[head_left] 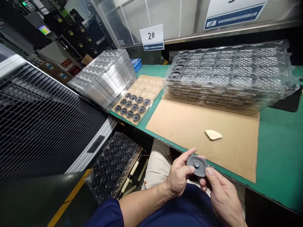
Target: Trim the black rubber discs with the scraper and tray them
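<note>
A round dark grey disc with a small raised hub at its middle is held above my lap, close to the table's front edge. My left hand grips its left rim, thumb on the face near the hub. On the right rim, the thumb of my right hand presses, with fingers curled beneath. Past the disc, a cream-coloured wedge-shaped piece lies on a flat cardboard sheet; neither hand touches it.
Left of the cardboard, a clear tray carries several dark discs. Stacked clear trays stand at the back right, with more nested trays at the back left. A filled tray sits low on my left, beside a ribbed conveyor belt.
</note>
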Available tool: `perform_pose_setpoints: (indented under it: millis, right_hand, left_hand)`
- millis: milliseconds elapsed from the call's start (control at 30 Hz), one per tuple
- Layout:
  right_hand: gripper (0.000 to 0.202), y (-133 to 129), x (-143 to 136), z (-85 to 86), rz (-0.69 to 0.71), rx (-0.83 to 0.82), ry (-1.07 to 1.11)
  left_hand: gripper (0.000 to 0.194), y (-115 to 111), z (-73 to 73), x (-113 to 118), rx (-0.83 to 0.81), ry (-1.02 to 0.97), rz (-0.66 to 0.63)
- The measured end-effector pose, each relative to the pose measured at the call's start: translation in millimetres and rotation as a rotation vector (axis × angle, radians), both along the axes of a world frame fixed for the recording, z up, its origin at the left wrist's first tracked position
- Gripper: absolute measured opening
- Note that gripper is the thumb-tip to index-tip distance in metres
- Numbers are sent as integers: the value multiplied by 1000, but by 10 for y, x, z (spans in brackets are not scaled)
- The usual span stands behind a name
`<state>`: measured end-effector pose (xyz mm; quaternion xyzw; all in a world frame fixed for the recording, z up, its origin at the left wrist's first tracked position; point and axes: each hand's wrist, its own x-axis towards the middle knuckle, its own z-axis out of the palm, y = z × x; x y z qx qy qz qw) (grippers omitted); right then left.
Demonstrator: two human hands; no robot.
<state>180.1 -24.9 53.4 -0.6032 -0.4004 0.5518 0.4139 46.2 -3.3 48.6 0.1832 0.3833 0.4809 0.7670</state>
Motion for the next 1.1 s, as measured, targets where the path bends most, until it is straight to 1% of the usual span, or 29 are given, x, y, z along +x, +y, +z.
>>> perform_pose_setpoints:
  millis: [67,133,200,333,400,467,567,633,733,833,967,1100]
  right_hand:
    - [56,4,-9,-9,27,8,0]
    - [56,-17,-21,-39,47,28,-3]
    - [57,-50,-37,-75,80,51,10]
    - [54,-95,-69,-96,153,90,13]
    - [51,-100,-71,-79,158,95,13]
    - [50,-95,-61,-58,146,78,33]
    - [50,-59,-37,-42,100,32,110]
    - [52,-13,-20,-59,57,16,189]
    - [55,62,4,-107,-6,-7,324]
    - [54,105,26,-117,-34,-33,396]
    - [56,109,48,-52,13,-18,384]
    - [61,99,46,-2,41,20,389]
  left_hand:
    - [78,-3,-6,-7,54,17,-60]
    - [77,-4,-9,2,92,45,-90]
    - [67,-2,-2,23,85,88,-74]
    - [45,33,36,64,-6,177,-10]
    - [35,72,60,67,-25,228,15]
    - [30,114,84,53,-36,257,18]
    - [34,157,111,10,-66,214,-30]
    - [40,167,111,-28,-67,169,-73]
    - [54,154,86,-84,-3,92,-157]
    - [63,120,54,-125,91,50,-230]
    - [69,85,18,-168,176,132,-283]
    - [70,83,7,-214,223,200,-296]
